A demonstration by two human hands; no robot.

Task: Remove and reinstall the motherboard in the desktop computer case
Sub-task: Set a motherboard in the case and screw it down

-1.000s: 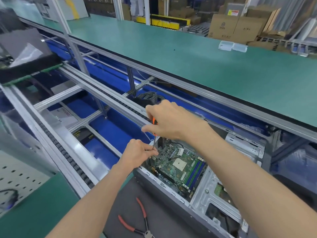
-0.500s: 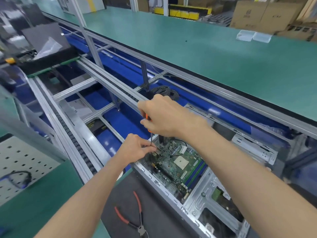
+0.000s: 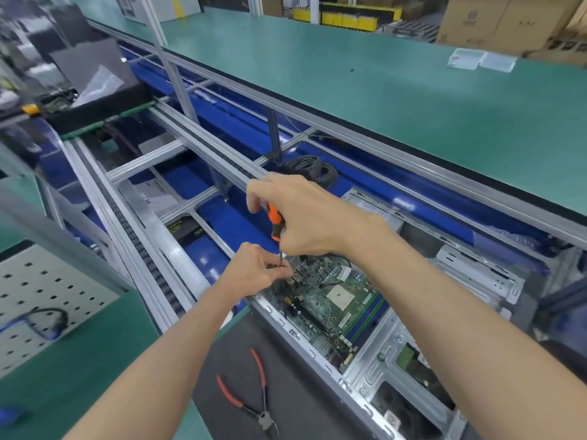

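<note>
Screwdriver [image 3: 275,222] stands upright, its handle wrapped by the right hand [image 3: 305,217]; below that grip the left hand [image 3: 259,271] pinches the shaft over the motherboard [image 3: 333,300] in the case [image 3: 397,344]. Best keep it vertical, pressing lightly.

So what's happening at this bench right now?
A person is working on a motherboard seated in an open desktop computer case. The right hand grips an orange-handled screwdriver pointed down at the board's far corner, while the left hand pinches its shaft near the tip to steady it. Red-handled pliers lie unused on the dark mat beside the case.
</note>
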